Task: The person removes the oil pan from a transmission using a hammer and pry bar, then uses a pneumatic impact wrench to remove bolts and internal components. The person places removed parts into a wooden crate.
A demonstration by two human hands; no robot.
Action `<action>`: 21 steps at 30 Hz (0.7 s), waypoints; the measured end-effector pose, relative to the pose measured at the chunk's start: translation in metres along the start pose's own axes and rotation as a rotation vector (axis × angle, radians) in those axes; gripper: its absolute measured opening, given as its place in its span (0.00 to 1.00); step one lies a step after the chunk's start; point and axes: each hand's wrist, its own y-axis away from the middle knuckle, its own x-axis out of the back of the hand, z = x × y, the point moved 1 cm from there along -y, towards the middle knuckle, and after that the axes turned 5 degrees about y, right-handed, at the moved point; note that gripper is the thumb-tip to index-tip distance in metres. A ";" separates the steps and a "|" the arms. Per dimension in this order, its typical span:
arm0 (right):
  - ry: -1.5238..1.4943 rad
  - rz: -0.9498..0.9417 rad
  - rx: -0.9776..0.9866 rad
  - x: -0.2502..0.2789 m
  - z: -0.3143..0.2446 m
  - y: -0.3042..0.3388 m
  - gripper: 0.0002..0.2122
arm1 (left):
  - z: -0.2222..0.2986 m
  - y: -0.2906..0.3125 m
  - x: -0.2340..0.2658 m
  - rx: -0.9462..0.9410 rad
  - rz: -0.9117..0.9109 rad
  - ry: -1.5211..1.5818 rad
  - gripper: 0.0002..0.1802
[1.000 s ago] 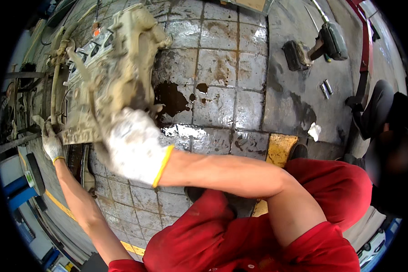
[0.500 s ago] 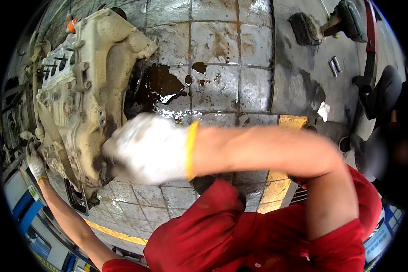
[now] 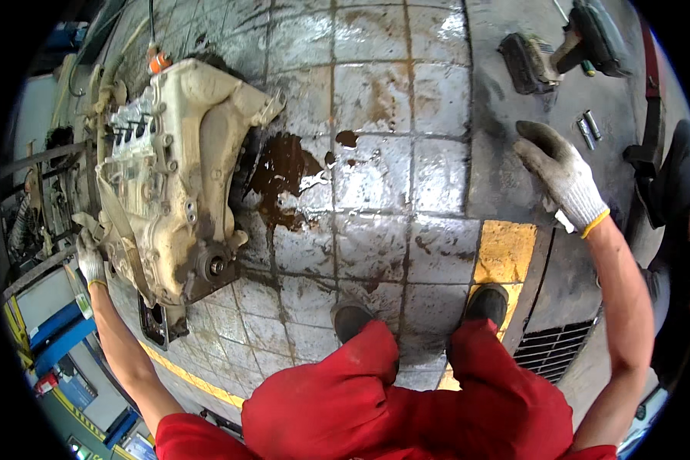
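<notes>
A dirty, light-metal engine stands at the left with a worn strap running across it. At its outer left side, my left hand, in a white knit glove, has its fingers curled against the edge; part of the grip is hidden. My right hand, gloved with dark, soiled fingers, is out to the right over the floor with its fingers stretched and nothing in them. Beyond it lie a cordless power tool with a dark battery end and two metal sockets.
Dark liquid is pooled on the tiles beside the engine. A yellow floor marking and a floor grate are near my feet. A white scrap lies by my right wrist. Racks with parts line the left; a dark-clothed person is at the right.
My right hand has swung from the engine's near end far to the right, uncovering a round shaft end there. My left hand stays at the engine's outer side.
</notes>
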 end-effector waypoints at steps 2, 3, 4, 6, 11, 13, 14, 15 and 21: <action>-0.226 0.161 -0.045 0.008 0.044 -0.001 0.29 | -0.012 0.008 0.022 0.156 -0.054 -0.428 0.37; -0.258 0.182 -0.067 0.011 0.023 -0.005 0.30 | 0.011 0.047 0.026 0.296 -0.123 -0.447 0.34; -0.235 0.303 -0.014 0.020 0.039 -0.008 0.31 | 0.066 0.027 0.038 0.457 -0.006 -0.049 0.33; -0.202 0.511 -0.090 0.029 0.061 -0.021 0.34 | 0.204 -0.003 0.157 0.728 0.272 0.862 0.31; -0.201 0.731 0.089 0.033 0.066 -0.081 0.43 | 0.399 0.030 0.458 0.691 0.117 1.643 0.24; -0.178 0.801 0.330 0.040 0.048 -0.096 0.42 | 0.452 0.031 0.518 0.043 0.095 1.652 0.26; -0.198 0.812 0.435 0.037 0.046 -0.103 0.42 | 0.480 0.032 0.530 -0.026 -0.019 1.836 0.28; -0.342 0.687 0.344 0.048 0.055 -0.114 0.41 | 0.495 0.023 0.547 -0.154 -0.306 1.747 0.27; -0.436 0.730 0.128 0.052 0.023 -0.145 0.37 | 0.519 0.032 0.565 -0.406 -0.574 1.798 0.17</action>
